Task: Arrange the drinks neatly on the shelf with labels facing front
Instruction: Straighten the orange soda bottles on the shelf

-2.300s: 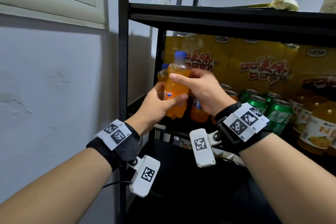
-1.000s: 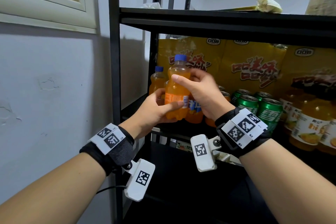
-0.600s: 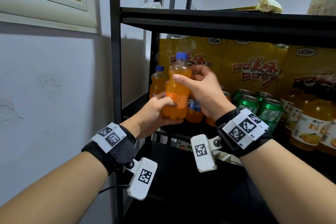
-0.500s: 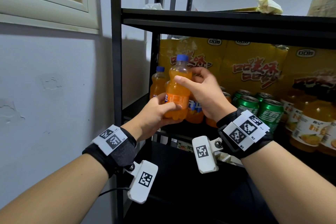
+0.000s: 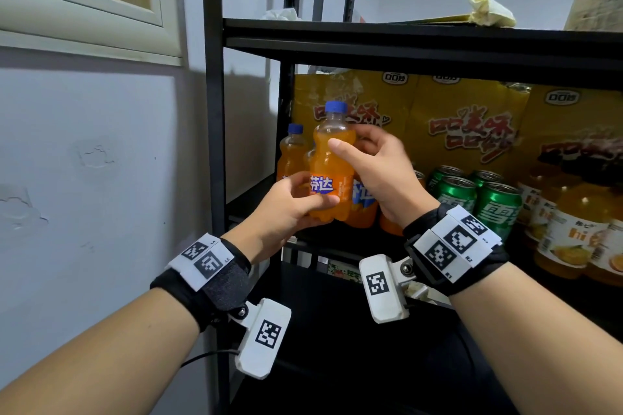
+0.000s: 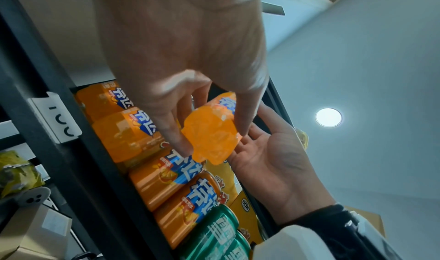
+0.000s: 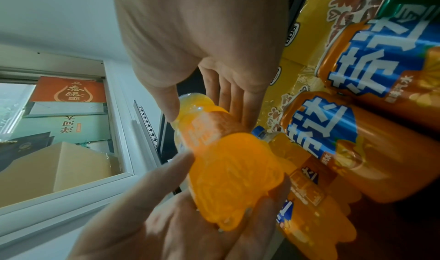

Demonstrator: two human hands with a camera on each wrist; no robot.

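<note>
A small orange soda bottle [image 5: 332, 165] with a blue cap is held upright in the air in front of the shelf's left end. My left hand [image 5: 290, 209] grips its lower part; the bottle's base [image 6: 212, 138] shows between thumb and fingers. My right hand [image 5: 371, 162] holds its upper body, thumb on the near side; the bottle [image 7: 223, 166] runs from that hand down to the other. Its blue and white label [image 5: 322, 185] faces me. Another orange bottle [image 5: 293, 155] stands behind at the shelf's left end, and one [image 5: 364, 202] just right of the held bottle.
Orange cans [image 6: 166, 175] and green cans [image 5: 495, 209] stand in rows on the black shelf [image 5: 337, 239]. Juice bottles [image 5: 580, 229] fill the right end. Yellow snack bags [image 5: 465, 125] line the back. The upright post [image 5: 212, 111] and the wall [image 5: 101, 178] are close on the left.
The bottle has been turned in my hands: a barcode side faced me a second ago, now the blue and white label does. It stays at about the same height.
</note>
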